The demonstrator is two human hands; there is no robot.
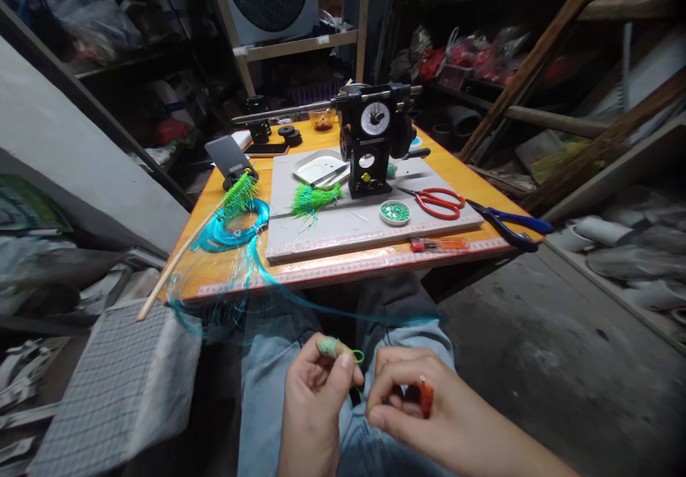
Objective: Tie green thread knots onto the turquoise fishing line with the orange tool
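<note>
Above my lap, my left hand [324, 395] pinches a thin green cord; a small green loop [359, 356] sticks out past its thumb. Pale green tape wraps its index finger. Close by on the right, my right hand [410, 402] is curled, with a small orange-handled tool [426, 397] held in its fingers; the rest of that tool is hidden. Its thumb and index tips are pressed together, and whatever lies between them is too small to tell. Blue-green line [343, 311] trails from the table across my thighs.
On the table [214, 206] stand a black winding device [369, 141], a dish of green beads [394, 212], red-handled scissors [442, 203], blue pliers [506, 223], a green bristly bundle [316, 198] and a coil of blue line [236, 227]. A wooden stick [176, 263] overhangs the left edge.
</note>
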